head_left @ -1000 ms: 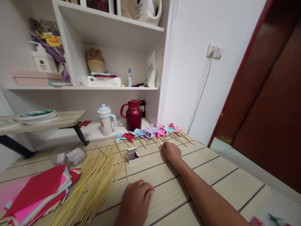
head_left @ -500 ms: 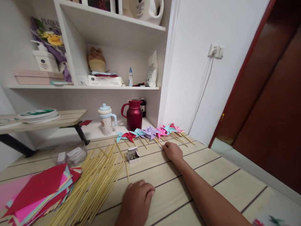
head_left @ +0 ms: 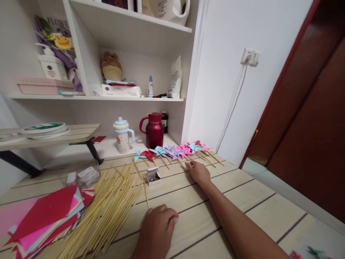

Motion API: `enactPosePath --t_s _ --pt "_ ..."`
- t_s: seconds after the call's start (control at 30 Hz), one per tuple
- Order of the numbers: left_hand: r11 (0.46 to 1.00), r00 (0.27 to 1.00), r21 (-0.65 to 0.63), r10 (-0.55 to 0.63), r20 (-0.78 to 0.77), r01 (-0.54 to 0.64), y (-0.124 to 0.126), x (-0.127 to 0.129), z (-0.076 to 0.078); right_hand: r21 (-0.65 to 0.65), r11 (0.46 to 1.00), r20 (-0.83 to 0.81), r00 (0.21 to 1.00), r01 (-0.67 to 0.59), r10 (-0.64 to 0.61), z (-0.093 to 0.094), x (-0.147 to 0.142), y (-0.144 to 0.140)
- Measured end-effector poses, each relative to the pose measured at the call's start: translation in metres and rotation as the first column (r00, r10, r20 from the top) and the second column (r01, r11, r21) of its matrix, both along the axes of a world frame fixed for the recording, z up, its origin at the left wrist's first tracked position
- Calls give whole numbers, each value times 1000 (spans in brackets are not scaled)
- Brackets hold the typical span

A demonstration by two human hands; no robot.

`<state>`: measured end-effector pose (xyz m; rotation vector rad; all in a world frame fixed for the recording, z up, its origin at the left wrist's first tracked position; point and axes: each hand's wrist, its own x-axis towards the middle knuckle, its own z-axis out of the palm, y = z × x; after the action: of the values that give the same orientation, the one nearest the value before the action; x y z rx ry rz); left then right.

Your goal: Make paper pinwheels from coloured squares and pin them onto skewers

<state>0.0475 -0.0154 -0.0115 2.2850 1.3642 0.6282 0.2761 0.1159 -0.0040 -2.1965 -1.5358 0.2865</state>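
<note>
Right hand (head_left: 198, 171) stretched forward, palm down, fingertips on stick of one pinwheel in row of paper pinwheels (head_left: 172, 151), grasp unclear. Left hand (head_left: 159, 228) loosely curled, empty, resting on table (head_left: 242, 194), bracing. Bamboo sticks (head_left: 107, 208) just left of it.

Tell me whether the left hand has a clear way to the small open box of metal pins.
Probably yes: the left hand rests curled on the wooden tabletop, with bare boards up to the small open box of metal pins; only one thin bamboo stick lies alongside.
</note>
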Motion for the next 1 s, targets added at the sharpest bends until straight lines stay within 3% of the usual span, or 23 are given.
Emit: enactPosePath --t_s 0.17,0.3,0.4,0.53,0.63,0.7,0.77,0.9,1.0 --pt "1000 1000 18 -2 -9 3 0 1 -2 172 985 -43 999 33 -26 -1 2 -4" --pt "1000 1000 19 3 -4 -3 0 1 0 341 940 -80 997 15 13 4 2 -10" --pt "999 1000 55 2 13 -3 -1 0 -1 472 878 -99 984 -83 146 10 -6 -18" --pt "978 1000 209 -20 -15 22 -2 0 -2 578 770 -102 912 -270 397 19 -33 -40" --pt "965 999 262 -27 -26 33 -3 0 -1 588 700 -99 823 -405 560 25 -58 -64" --pt "958 999 285 -36 -26 41 -4 1 2 575 624 -112 704 -529 701 26 -71 -78" --pt "936 998 348 -52 -23 56 -6 1 4 557 586 -128 636 -589 761 25 -80 -86" --pt "807 998 588 -61 -8 54 -8 1 5 491 633 -234 609 -599 758 14 -84 -84" --pt "742 998 670 -50 26 20 -10 -2 7 444 632 -250 590 -635 768 7 -83 -77"
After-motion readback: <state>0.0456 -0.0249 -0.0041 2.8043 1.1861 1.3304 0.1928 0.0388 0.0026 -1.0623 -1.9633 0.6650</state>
